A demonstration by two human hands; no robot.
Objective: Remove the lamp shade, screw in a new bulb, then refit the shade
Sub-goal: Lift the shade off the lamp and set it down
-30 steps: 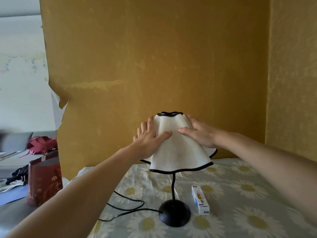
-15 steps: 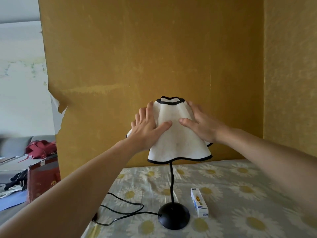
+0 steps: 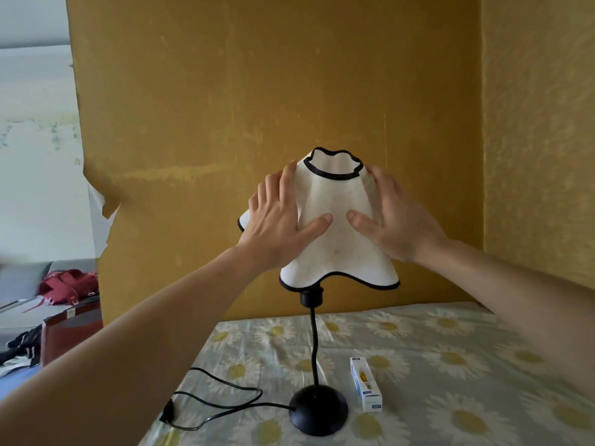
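Lamp shade at frame centre sits raised, its hem just above the black socket, pressed between our left hand and right hand, both flat-palmed with fingers spread. We judge removal is underway; next we lift it clear, then reach the bulb box on the bench, lower right.

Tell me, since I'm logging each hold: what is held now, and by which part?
The lamp shade, pressed between the left hand and right hand, palms on its sloping sides.
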